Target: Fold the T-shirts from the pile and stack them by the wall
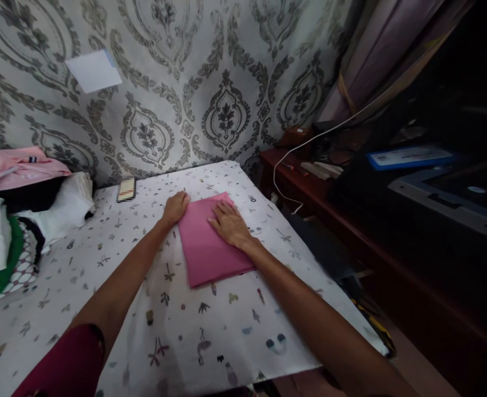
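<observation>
A folded pink cloth (214, 248) lies flat on a white printed sheet (123, 331), its layered edges showing along the near side. My right hand (231, 225) rests palm down on the far right part of the cloth, fingers stretched out. At the far left corner, my left hand (176, 208) has its fingers curled in and closed at the cloth's edge. Its fingertips are partly hidden, but the corner appears to be between them.
Piled clothes, with a pink garment (24, 165) on top, lie at the left. A phone-like object (126, 189) sits near the patterned wall (227, 110). On the right stands a dark red wooden piece of furniture (305, 182), with a white cable (330, 131) hanging over it.
</observation>
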`<move>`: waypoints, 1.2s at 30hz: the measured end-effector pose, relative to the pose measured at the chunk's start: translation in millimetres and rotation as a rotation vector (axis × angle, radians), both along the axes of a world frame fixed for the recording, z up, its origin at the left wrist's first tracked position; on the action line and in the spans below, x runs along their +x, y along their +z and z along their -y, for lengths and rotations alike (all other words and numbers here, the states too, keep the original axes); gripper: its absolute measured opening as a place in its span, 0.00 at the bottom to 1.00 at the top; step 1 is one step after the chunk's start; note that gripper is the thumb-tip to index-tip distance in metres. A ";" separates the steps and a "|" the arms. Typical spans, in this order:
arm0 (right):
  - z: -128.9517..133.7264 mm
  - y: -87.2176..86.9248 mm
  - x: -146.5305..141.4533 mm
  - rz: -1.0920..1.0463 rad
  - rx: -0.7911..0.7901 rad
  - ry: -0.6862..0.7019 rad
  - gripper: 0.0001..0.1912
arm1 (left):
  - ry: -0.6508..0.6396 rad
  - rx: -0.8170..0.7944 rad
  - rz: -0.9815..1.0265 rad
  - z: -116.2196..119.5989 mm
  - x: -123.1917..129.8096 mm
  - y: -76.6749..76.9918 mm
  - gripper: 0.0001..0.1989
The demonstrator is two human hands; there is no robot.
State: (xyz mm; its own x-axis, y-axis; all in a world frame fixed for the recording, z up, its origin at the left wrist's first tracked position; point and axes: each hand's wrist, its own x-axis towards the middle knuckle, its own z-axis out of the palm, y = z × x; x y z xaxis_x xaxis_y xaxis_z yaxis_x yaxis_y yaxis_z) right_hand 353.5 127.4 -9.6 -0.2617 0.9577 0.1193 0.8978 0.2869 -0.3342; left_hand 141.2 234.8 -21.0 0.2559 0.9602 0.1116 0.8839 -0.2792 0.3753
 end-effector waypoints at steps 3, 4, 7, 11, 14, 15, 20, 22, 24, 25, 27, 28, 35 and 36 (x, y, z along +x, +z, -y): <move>4.3 9.3 -0.2 -0.017 -0.011 0.002 0.25 | -0.060 0.009 0.064 -3.4 -16.9 8.1 0.23; 7.3 12.9 -1.8 -0.020 -0.011 0.008 0.24 | -0.091 -0.003 0.076 -4.0 -22.3 10.4 0.21; 22.7 20.8 -12.8 -0.036 -0.019 0.091 0.24 | -0.178 -0.059 0.098 -5.8 -33.4 14.4 0.15; 48.5 17.2 -30.8 -0.029 -0.081 0.239 0.35 | -0.243 -0.093 0.146 -8.7 -34.7 16.9 0.10; 59.4 7.6 -34.8 -0.006 -0.068 0.246 0.38 | -0.271 -0.086 0.199 -8.5 -31.6 19.6 0.11; 60.8 4.7 -34.3 -0.007 -0.055 0.243 0.39 | -0.279 -0.084 0.212 -7.8 -30.6 20.3 0.12; 59.1 -2.2 -30.0 -0.007 -0.058 0.251 0.43 | -0.279 -0.068 0.176 -4.3 -26.9 16.3 0.15; 58.1 -3.3 -29.9 -0.001 -0.055 0.259 0.44 | -0.244 -0.036 0.136 -5.2 -24.8 12.2 0.15; 57.6 -4.2 -30.5 0.013 -0.048 0.255 0.43 | -0.207 0.000 0.101 -7.6 -22.0 8.9 0.14; 57.6 -4.5 -30.9 0.021 -0.045 0.251 0.43 | -0.192 0.015 0.086 -9.1 -20.4 7.7 0.14; 57.8 -4.4 -31.6 0.037 -0.045 0.246 0.43 | -0.167 0.034 0.062 -11.7 -17.6 6.5 0.14; 58.1 -3.9 -31.9 0.045 -0.048 0.244 0.43 | -0.156 0.037 0.051 -12.6 -16.8 6.4 0.14; 58.5 -1.3 -31.9 0.047 -0.100 0.242 0.41 | 0.059 0.159 -0.039 17.6 -30.3 15.9 0.13; 58.0 -1.9 -31.0 0.036 -0.109 0.245 0.40 | 0.079 0.194 -0.007 32.8 -32.9 20.3 0.13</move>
State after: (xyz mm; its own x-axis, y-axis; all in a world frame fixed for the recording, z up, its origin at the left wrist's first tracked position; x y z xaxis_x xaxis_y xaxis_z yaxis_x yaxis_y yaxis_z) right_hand 322.5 69.4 -11.5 -0.4898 0.8718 0.0054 0.8176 0.4615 -0.3442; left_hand 108.3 201.9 -0.7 0.1818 0.9381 0.2949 0.9083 -0.2751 0.3152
